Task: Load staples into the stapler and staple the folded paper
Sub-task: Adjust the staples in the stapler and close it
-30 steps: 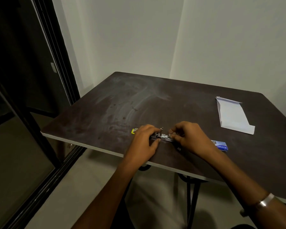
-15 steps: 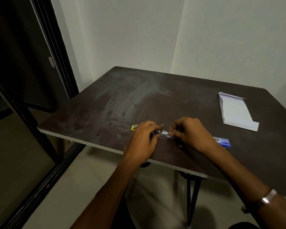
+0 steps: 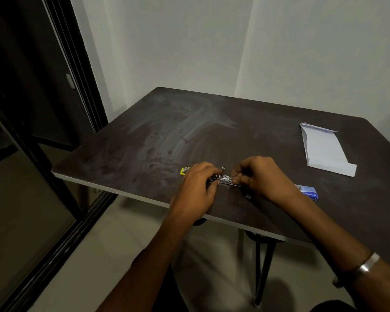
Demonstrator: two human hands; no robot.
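Head view, stapler: the stapler (image 3: 224, 178) lies flat on the dark table (image 3: 245, 136), close to the table's near edge, its metal channel showing between the two hands; a thin metal part stands up from its middle.
Left hand: the left hand (image 3: 197, 188) curls over the stapler's left end, thumb and forefinger pinching the body.
Right hand: the right hand (image 3: 262, 176) has its fingers curled, fingertips pinching at the stapler's right end; what sits between the fingertips is too small to tell.
Yellow piece: a small yellow object (image 3: 185, 170) lies just left of the stapler, partly behind the left hand.
Staple box: a blue box (image 3: 307, 192) lies right of the stapler, beside the right wrist.
Folded paper: the white folded paper (image 3: 324, 150) lies well apart from the stapler, toward the table's far right side.
Open room: bare tabletop stretches beyond the stapler to the far edge.
Bracelet: a silver band (image 3: 368, 265) circles the right wrist.
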